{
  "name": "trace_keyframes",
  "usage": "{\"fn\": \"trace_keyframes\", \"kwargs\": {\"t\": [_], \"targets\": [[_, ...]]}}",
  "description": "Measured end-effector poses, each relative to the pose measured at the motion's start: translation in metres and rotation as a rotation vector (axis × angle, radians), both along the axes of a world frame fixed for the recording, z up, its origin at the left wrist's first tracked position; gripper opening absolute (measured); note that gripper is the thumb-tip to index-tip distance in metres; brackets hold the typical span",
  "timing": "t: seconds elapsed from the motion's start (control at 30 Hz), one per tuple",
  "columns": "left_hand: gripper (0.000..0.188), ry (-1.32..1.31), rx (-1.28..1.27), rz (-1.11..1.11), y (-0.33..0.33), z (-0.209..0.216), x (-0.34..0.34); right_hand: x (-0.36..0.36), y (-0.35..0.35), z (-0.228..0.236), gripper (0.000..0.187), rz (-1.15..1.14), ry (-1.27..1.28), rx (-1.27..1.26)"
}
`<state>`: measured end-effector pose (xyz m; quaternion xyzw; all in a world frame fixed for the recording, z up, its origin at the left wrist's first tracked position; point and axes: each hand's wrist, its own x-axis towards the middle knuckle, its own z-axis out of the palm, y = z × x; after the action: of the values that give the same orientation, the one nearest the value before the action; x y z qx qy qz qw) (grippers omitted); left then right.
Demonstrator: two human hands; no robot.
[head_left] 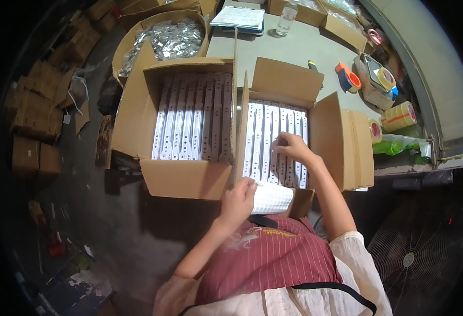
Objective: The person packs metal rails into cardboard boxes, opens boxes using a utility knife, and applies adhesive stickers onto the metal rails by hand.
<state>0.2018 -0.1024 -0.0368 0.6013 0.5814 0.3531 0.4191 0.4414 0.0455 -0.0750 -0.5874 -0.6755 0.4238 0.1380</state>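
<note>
Between the thumb and fingers of my left hand (238, 201) is a white sheet (272, 198), marked with rows of small pale round spots like a sticker sheet. It lies over the near edge of an open cardboard box (284, 80) and curves at its right end. Long white metal strips with punched holes (253, 139) stand in rows inside that box. Just above these strips, my right hand (293, 147) is closed in a pinch; whatever the fingertips hold is too small to make out. To the left, a second open box (186, 179) contains similar metal strips (189, 124).
Behind the left box stands a carton of small wrapped metal parts (171, 39). A clipboard with papers (237, 17) and a clear bottle (286, 20) are at the back. Tape rolls (399, 117) lie at right, above a floor fan (408, 259). Cartons (39, 113) are stacked far left.
</note>
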Motion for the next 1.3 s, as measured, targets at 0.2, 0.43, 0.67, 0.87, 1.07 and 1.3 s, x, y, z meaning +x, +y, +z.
{"fn": "trace_keyframes", "kwargs": {"t": [0.2,0.43,0.67,0.87,1.07,1.3], "targets": [[0.021,-0.033,-0.040,-0.009,0.002,0.004,0.003,0.000,-0.005,-0.017,0.018,0.258,-0.115,0.147],[0.022,-0.058,-0.020,0.012,0.001,0.000,0.003,-0.011,-0.005,-0.002,0.017,0.214,-0.506,0.306],[0.020,-0.031,0.005,0.027,-0.001,-0.005,0.004,-0.042,-0.033,0.009,0.049,0.572,-0.297,0.667],[0.020,-0.029,0.021,0.028,-0.001,0.000,0.006,-0.042,-0.035,-0.006,0.061,0.597,-0.420,0.625],[0.020,-0.044,0.055,0.041,0.001,-0.003,0.010,-0.042,-0.033,-0.012,0.070,0.420,-0.556,0.571],[0.019,-0.041,0.031,0.064,-0.001,-0.004,0.012,-0.039,-0.043,-0.008,0.076,0.575,-0.548,0.634]]}}
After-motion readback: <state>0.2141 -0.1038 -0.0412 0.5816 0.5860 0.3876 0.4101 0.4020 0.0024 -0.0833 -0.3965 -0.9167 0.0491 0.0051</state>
